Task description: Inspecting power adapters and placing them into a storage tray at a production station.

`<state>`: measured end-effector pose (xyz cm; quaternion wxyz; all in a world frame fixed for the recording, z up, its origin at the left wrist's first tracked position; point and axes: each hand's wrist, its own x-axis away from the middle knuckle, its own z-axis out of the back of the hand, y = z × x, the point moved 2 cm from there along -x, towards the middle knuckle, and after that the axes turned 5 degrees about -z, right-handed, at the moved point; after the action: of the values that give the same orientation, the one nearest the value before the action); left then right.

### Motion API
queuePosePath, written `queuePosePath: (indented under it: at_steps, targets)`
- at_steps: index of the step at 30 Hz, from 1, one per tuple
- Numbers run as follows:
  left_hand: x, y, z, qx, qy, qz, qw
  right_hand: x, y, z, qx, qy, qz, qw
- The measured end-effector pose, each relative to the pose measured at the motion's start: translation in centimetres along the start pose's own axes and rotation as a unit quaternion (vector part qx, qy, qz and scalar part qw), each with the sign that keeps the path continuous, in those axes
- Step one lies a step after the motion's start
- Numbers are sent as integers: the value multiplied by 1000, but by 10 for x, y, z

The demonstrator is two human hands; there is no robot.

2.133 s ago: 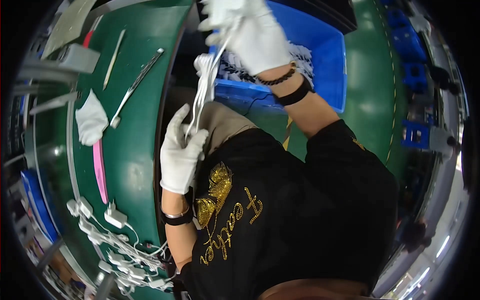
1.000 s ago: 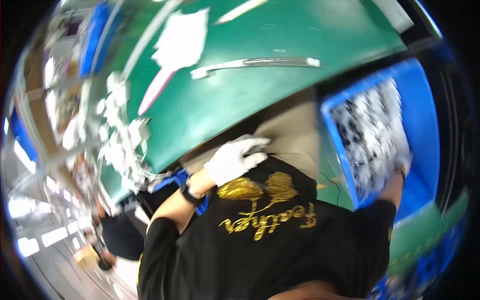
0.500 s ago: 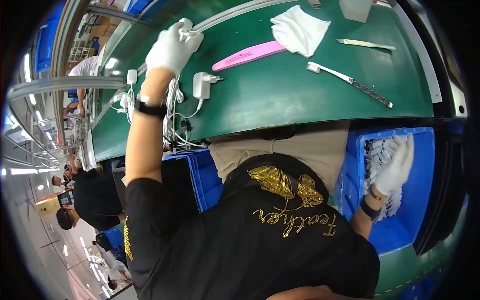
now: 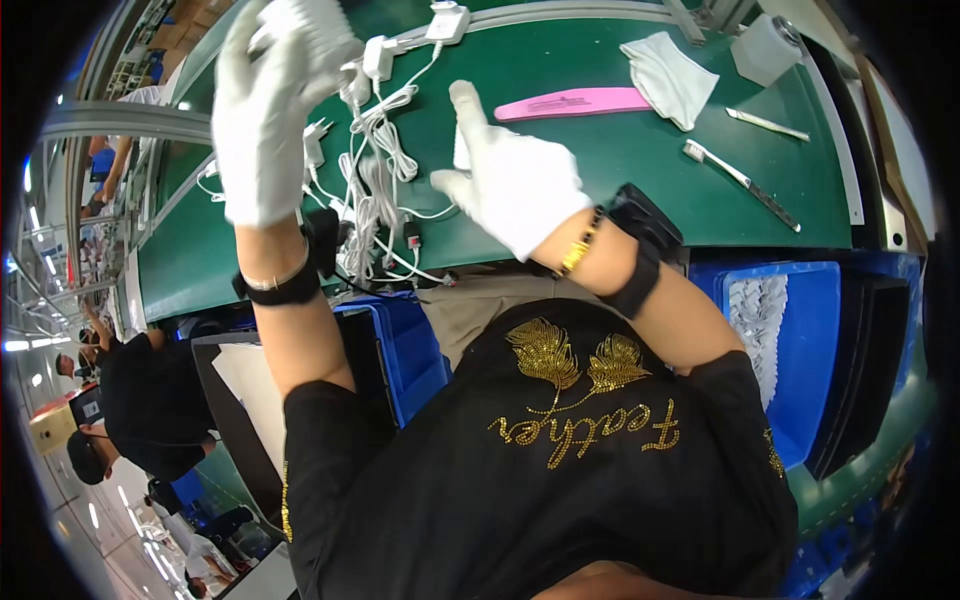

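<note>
My left hand (image 4: 262,140), in a white glove, is raised over the far left of the green bench. Its fingers are closed about a pale, ribbed white piece (image 4: 325,50) that is blurred and partly cut off by the top edge. White adapters with plugs (image 4: 378,60) and a tangle of looped white cables (image 4: 375,190) lie right of it. Over the bench middle, my gloved right hand (image 4: 520,185) has thumb and forefinger spread about a small white thing (image 4: 461,150), mostly hidden behind the hand.
A pink strip (image 4: 570,103), a white cloth (image 4: 672,80), a toothbrush (image 4: 745,182), tweezers (image 4: 768,125) and a bottle (image 4: 768,50) lie or stand to the right. A blue bin (image 4: 815,350) holds white folded pieces (image 4: 757,320). Other people work at far left.
My right hand has come out of the blue bin, up and left over the bench. My left hand has moved left from the rail. The view has shifted, so more adapters show.
</note>
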<state>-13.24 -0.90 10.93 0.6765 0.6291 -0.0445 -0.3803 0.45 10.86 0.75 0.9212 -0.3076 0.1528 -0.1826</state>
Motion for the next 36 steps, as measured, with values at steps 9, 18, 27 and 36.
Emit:
queuePosePath:
  at_steps: [9, 18, 27, 36]
  targets:
    - [85, -26, -8, 490, 21, 138, 861, 0, 19, -1, -192, -69, -104, 973]
    - [116, -43, -72, 369, -71, 219, 900, 50, 36, 26, -614, 4, -100, 783]
    - [127, -37, -83, 402, -58, 223, 886, 66, 45, 28, -656, -68, -107, 744]
    - [137, -50, -88, 321, -22, 222, 920, 67, 50, 11, -597, -18, -92, 797]
